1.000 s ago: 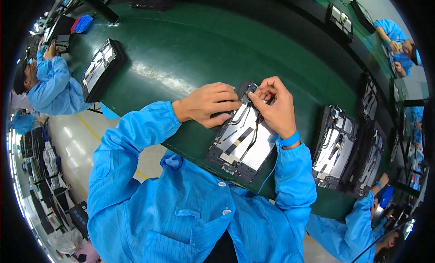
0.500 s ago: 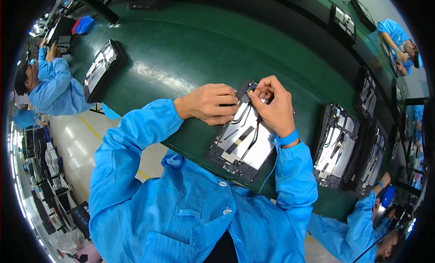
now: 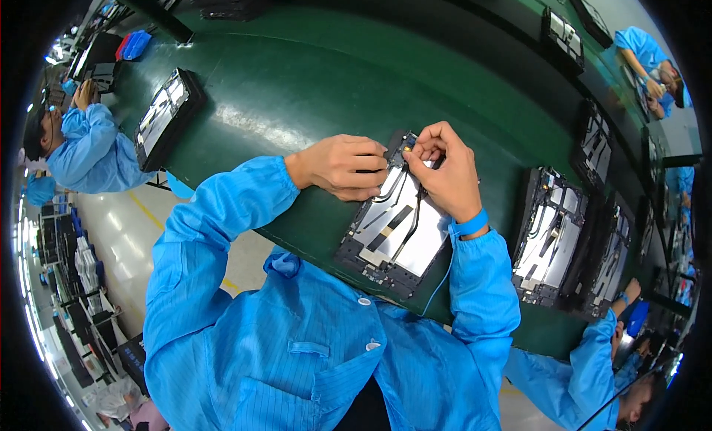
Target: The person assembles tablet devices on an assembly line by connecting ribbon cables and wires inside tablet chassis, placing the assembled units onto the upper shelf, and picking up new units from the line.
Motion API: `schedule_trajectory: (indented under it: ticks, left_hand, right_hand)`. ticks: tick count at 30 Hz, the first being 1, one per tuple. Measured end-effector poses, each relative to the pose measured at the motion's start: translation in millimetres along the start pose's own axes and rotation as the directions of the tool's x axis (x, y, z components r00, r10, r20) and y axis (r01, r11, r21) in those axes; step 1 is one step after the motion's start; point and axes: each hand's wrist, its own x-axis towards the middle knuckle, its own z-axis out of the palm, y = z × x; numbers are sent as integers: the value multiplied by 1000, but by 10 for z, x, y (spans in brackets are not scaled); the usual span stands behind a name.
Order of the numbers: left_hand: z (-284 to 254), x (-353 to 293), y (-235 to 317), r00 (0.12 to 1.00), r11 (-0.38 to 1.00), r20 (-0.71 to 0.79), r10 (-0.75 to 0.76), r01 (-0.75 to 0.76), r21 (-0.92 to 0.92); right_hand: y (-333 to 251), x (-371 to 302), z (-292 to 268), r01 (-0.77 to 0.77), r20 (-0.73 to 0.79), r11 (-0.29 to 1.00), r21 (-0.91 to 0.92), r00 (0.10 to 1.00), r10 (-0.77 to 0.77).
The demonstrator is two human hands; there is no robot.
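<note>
An opened tablet [image 3: 417, 242] lies on the green desk [image 3: 259, 75], left hand [image 3: 345, 168] curled at its upper-left edge, right hand [image 3: 450, 173] with thumb and forefinger nearly meeting at its top, though whether either grip pinches anything I cannot tell.

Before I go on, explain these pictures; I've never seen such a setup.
There is no machine here: a person works bare-handed, filmed by a camera worn on the head and looking down, whose wide lens bends straight edges. On the green table lies a black-and-silver device. The left hand is at its left edge; the right hand has thumb and fingertips close together at the far end, but whether they pinch anything is unclear. Similar devices lie to either side.
</note>
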Motion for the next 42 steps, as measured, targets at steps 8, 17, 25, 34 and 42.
schedule_trajectory:
  ticks: [8,17,25,34,42]
  left_hand:
    - [31,-7,-17,993,993,-53,-106,109,52]
    - [37,-25,215,958,957,10,-287,286,53]
    - [68,3,333,934,929,13,-356,353,110]
    - [-85,188,1469,850,891,349,-393,447,-84]
    - [108,294,684,881,926,288,-376,348,143]
  right_hand:
    - [-3,2,-12,5,29,1000,17,1000,-5]
    - [15,18,7,12,16,1000,6,1000,-12]
    - [-28,-2,4,28,31,999,-32,999,-27]
    - [-392,-771,-475,59,-261,897,-438,946,-190]
    - [-640,-1724,-844,-259,-380,698,-667,925,-20]
